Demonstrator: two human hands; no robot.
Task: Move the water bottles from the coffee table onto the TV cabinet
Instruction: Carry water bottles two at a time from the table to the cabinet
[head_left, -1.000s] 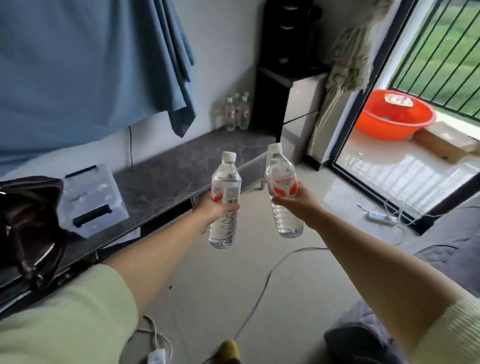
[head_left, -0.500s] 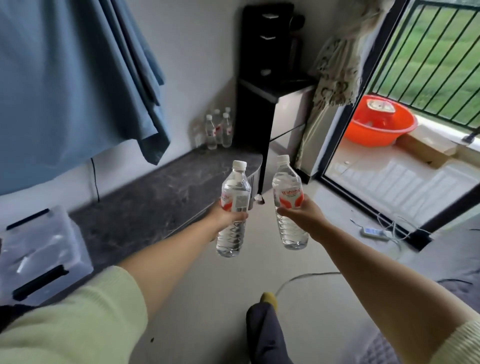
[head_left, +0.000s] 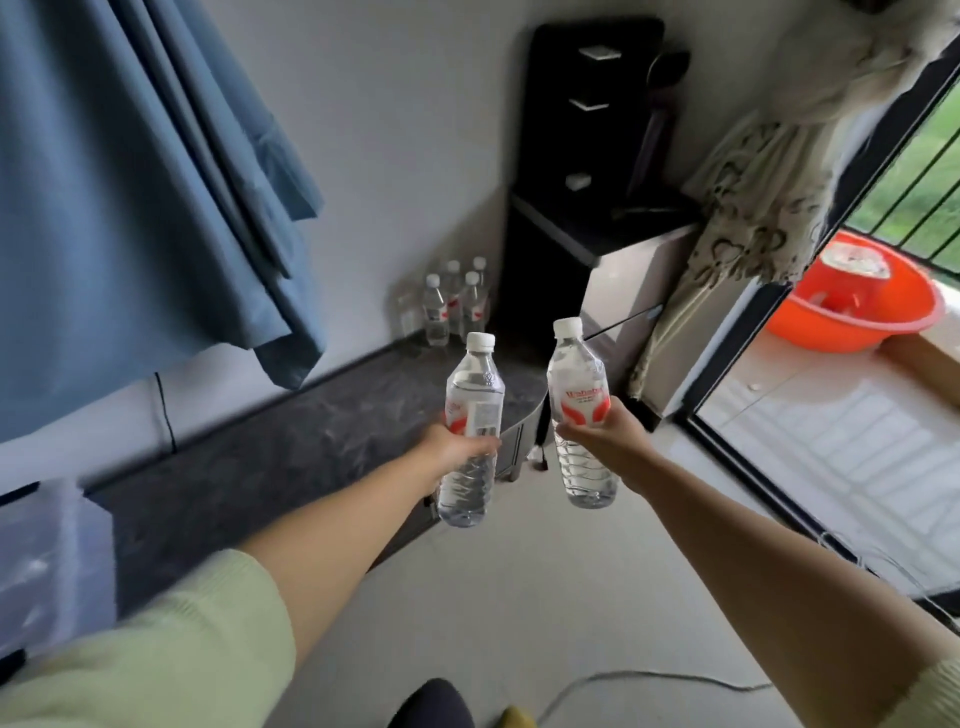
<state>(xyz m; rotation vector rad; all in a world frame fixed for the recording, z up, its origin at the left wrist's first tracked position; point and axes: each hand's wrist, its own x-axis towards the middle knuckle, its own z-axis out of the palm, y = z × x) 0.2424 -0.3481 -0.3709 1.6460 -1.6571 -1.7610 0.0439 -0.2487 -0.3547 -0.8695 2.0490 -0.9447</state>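
My left hand (head_left: 453, 448) grips a clear water bottle (head_left: 471, 410) with a white cap and red-white label, held upright over the near edge of the dark marble-topped TV cabinet (head_left: 291, 457). My right hand (head_left: 605, 435) holds a second, matching bottle (head_left: 579, 400) upright, just past the cabinet's right end and above the floor. Several more water bottles (head_left: 453, 306) stand together at the cabinet's far end against the wall. The coffee table is out of view.
A clear plastic box (head_left: 47, 561) sits on the cabinet's near left. A tall black unit (head_left: 576, 218) stands beyond the far end. Blue cloth (head_left: 130, 197) hangs on the wall. An orange basin (head_left: 857, 306) lies outside the sliding door. A cable (head_left: 649, 680) crosses the floor.
I have stepped closer along the cabinet; the far bottles and black unit appear nearer and larger. Both hands keep their bottles, held out in front at about the same height.
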